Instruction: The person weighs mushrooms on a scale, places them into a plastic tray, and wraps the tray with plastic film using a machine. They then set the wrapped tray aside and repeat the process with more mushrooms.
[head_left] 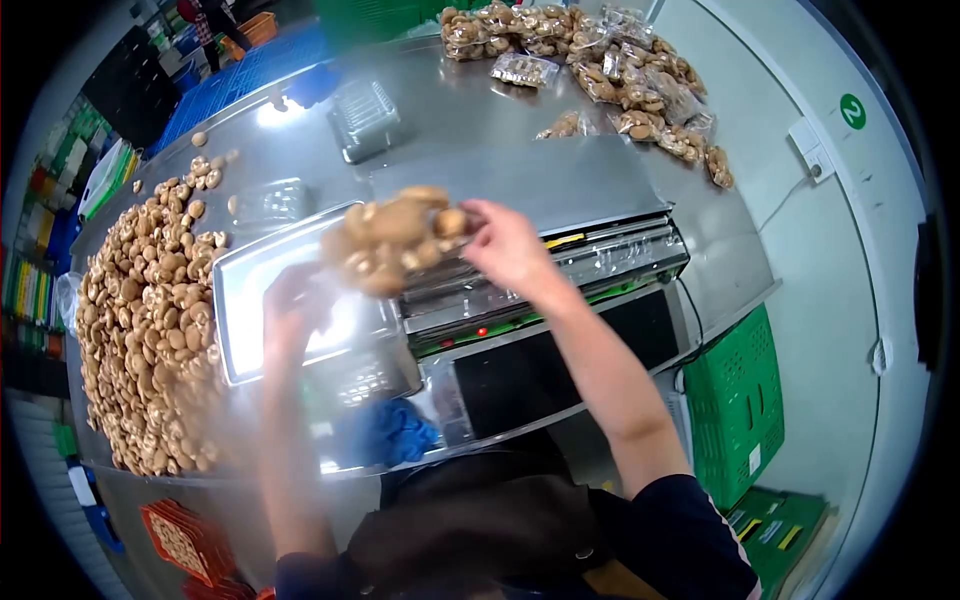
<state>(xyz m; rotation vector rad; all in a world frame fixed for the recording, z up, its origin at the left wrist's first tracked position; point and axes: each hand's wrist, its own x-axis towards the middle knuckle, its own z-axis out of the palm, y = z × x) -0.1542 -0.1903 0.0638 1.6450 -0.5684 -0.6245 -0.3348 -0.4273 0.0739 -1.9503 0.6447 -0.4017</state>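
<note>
My right hand (pixel 505 245) grips the right end of a tray of brown mushrooms (pixel 395 235), its thumb and fingers closed on the edge. The mushrooms are heaped and smeared by motion, and the tray under them hardly shows. To the left, my left hand (pixel 300 300) is blurred, apart from the mushrooms, over a shiny metal tray (pixel 235 330); its fingers are not clear. Below the held mushrooms and to the right lies a film-wrapping machine (pixel 560 270) with a red light and a black plate (pixel 570 365).
A large pile of loose mushrooms (pixel 150 330) covers the table's left side. Wrapped mushroom packs (pixel 640 90) are heaped at the back right. Clear plastic trays (pixel 365 120) stand at the back. A blue crumpled cloth or glove (pixel 400 432) lies near me. Green crates (pixel 735 400) stand at right.
</note>
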